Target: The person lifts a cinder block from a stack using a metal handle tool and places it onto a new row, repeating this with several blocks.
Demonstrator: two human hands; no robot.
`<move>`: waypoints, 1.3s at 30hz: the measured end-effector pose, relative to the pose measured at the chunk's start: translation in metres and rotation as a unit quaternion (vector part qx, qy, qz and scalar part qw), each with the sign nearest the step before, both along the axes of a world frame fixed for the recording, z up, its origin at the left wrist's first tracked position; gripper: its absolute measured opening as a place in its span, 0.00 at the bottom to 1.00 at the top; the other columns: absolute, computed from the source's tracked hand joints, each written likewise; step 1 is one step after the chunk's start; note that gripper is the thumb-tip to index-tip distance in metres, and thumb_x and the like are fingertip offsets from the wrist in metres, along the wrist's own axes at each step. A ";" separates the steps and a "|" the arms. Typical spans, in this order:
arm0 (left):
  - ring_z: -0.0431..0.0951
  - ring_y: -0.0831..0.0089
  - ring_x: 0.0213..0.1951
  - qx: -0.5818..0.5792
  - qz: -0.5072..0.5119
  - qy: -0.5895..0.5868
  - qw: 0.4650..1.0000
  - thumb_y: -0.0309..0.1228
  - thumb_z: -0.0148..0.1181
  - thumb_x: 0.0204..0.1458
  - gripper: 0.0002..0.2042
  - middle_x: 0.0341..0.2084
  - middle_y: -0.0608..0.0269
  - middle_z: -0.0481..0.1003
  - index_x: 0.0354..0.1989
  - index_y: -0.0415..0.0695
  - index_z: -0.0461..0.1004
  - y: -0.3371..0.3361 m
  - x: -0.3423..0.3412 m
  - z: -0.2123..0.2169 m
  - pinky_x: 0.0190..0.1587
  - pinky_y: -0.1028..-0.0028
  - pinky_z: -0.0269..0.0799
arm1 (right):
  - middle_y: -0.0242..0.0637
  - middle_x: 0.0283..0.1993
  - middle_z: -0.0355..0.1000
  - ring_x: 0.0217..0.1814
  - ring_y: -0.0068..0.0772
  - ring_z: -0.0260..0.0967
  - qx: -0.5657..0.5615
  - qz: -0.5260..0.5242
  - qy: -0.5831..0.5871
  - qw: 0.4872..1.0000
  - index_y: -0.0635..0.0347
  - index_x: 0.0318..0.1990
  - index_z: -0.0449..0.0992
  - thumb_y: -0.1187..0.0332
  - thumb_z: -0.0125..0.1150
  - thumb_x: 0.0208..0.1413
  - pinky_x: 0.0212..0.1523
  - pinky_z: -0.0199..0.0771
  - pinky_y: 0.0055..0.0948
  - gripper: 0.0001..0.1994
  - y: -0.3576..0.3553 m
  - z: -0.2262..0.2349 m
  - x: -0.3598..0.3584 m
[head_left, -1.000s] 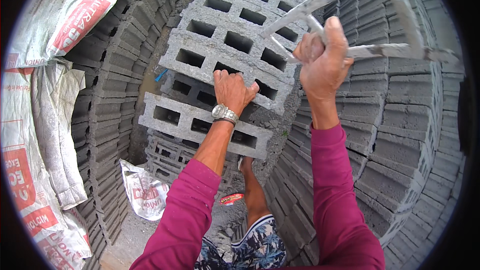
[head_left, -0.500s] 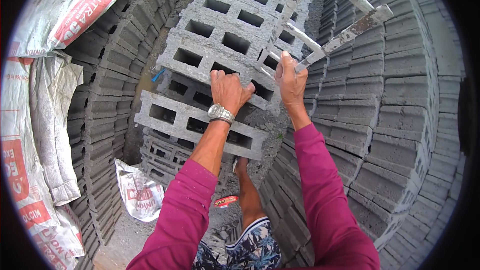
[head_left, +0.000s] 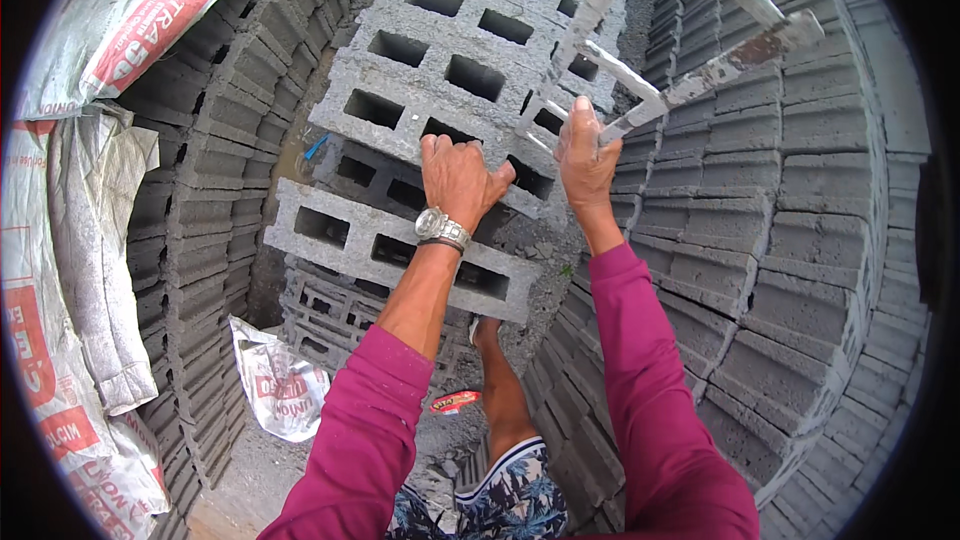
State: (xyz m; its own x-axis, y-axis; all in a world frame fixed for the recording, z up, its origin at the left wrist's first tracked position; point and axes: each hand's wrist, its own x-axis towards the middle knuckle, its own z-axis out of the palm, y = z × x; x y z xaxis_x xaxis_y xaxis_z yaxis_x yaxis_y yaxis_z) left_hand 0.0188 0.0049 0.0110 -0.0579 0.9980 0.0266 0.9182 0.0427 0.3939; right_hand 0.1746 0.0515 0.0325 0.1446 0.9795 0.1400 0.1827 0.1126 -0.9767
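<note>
Stacked grey blocks [head_left: 722, 225] flank a row [head_left: 450, 37] whose near-end hollow block [head_left: 410, 132] the left hand [head_left: 460, 180] pinches, fingers at two holes, the right hand [head_left: 588, 165] clasping a whitish frame [head_left: 735, 62]: apparently a steadying step, calling next for firm control.

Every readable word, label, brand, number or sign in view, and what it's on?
Wording not copied; print locations only:
Upper-left sack: red panel, large white letters.
Lower-left sacks: red panels and letters, partly cut off.
Ground bag: red panel and lettering, crumpled.
Red wrapper: too small to read.
Wristwatch: dial too small.
Concrete blocks, metal frame: none visible.
</note>
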 end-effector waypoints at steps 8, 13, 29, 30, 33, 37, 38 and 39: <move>0.73 0.60 0.36 -0.024 0.005 0.015 1.000 0.51 0.64 0.43 0.23 0.22 0.51 0.79 0.21 0.38 0.81 -0.003 -0.010 -0.005 0.55 0.63 0.56 | 0.21 0.19 0.56 0.19 0.14 0.52 -0.063 0.017 0.124 0.990 0.58 0.24 0.68 0.60 0.55 0.65 0.19 0.51 0.21 0.18 -0.007 0.078 -0.021; 0.73 0.58 0.33 0.017 0.013 0.001 1.000 0.51 0.62 0.41 0.25 0.20 0.48 0.77 0.23 0.35 0.81 -0.004 -0.006 -0.008 0.53 0.63 0.60 | 0.23 0.15 0.43 0.14 0.18 0.40 0.236 0.227 0.222 0.918 0.49 0.22 0.54 0.58 0.41 0.67 0.16 0.45 0.24 0.19 0.026 0.217 -0.010; 0.71 0.59 0.32 0.016 0.025 -0.016 0.999 0.48 0.66 0.39 0.22 0.19 0.49 0.77 0.19 0.35 0.80 -0.009 -0.006 -0.010 0.50 0.64 0.59 | 0.24 0.18 0.59 0.21 0.15 0.53 -0.091 0.021 0.082 0.992 0.56 0.20 0.66 0.61 0.52 0.65 0.23 0.51 0.23 0.19 -0.023 0.037 -0.014; 0.71 0.59 0.32 0.025 0.021 -0.024 0.999 0.48 0.66 0.39 0.22 0.19 0.49 0.77 0.19 0.35 0.79 -0.003 0.001 -0.008 0.50 0.64 0.59 | 0.23 0.18 0.58 0.21 0.14 0.51 -0.071 0.041 0.081 0.993 0.56 0.19 0.66 0.62 0.52 0.65 0.22 0.50 0.23 0.19 -0.018 0.048 -0.007; 0.71 0.59 0.32 0.035 0.022 -0.010 0.999 0.48 0.65 0.38 0.22 0.19 0.50 0.77 0.20 0.35 0.79 -0.015 -0.018 -0.016 0.51 0.63 0.59 | 0.22 0.12 0.46 0.13 0.19 0.42 -0.006 0.071 0.192 0.979 0.48 0.16 0.56 0.55 0.49 0.67 0.17 0.44 0.26 0.24 0.001 0.118 -0.038; 0.71 0.60 0.34 0.025 0.013 -0.034 0.999 0.49 0.64 0.40 0.22 0.21 0.51 0.77 0.21 0.36 0.80 -0.004 -0.008 -0.007 0.53 0.62 0.58 | 0.24 0.12 0.44 0.13 0.22 0.40 0.197 0.258 0.261 0.909 0.49 0.14 0.53 0.50 0.41 0.68 0.19 0.45 0.27 0.28 0.037 0.248 -0.045; 0.72 0.60 0.35 0.019 0.013 -0.029 0.999 0.49 0.65 0.41 0.22 0.22 0.52 0.78 0.22 0.37 0.80 -0.004 -0.007 -0.005 0.54 0.62 0.58 | 0.24 0.12 0.44 0.13 0.22 0.40 0.196 0.245 0.296 0.902 0.48 0.14 0.54 0.50 0.42 0.68 0.19 0.45 0.27 0.27 0.043 0.255 -0.049; 0.72 0.61 0.37 0.007 0.014 -0.025 1.000 0.50 0.65 0.41 0.22 0.23 0.53 0.78 0.23 0.38 0.80 -0.007 -0.009 -0.007 0.54 0.63 0.57 | 0.24 0.12 0.44 0.13 0.22 0.40 0.189 0.232 0.333 0.894 0.48 0.15 0.55 0.51 0.42 0.68 0.20 0.45 0.28 0.26 0.050 0.251 -0.055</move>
State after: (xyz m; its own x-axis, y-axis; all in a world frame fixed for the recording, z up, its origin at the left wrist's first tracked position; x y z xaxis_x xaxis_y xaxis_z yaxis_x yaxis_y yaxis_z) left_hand 0.0099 -0.0016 0.0038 -0.0870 0.9955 0.0370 0.8956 0.0619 0.4405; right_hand 0.1197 0.1018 0.2837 -0.0901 0.8566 0.5080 -0.5765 0.3711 -0.7280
